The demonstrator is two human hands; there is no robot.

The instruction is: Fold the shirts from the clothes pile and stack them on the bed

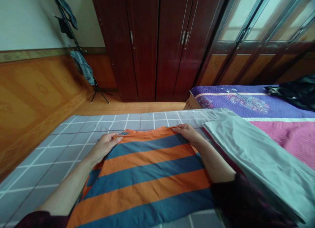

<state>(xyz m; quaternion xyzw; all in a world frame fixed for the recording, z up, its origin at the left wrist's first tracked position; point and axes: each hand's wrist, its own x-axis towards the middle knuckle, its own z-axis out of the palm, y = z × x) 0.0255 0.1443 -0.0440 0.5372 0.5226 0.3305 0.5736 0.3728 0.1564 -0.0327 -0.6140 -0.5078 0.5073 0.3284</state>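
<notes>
An orange and blue striped shirt [147, 175] spreads out in front of me, its neckline at the far end and its lower part running out of the bottom of the view. My left hand [106, 145] pinches the shirt at the left shoulder, thumb on top. At the right shoulder, beside the collar, my right hand [188, 133] grips the fabric between thumb and fingers. Under the shirt is a grey bedsheet with white grid lines [61, 155]. Parts of the sleeves are hidden behind my arms.
To the right lies a folded pale green cloth [261, 155]. Beyond it are a pink cover [287, 136] and a purple patterned cover [236, 100] with a dark garment [297, 92]. A dark red wardrobe [145, 51] and a coat stand [71, 34] stand past the bed's far edge.
</notes>
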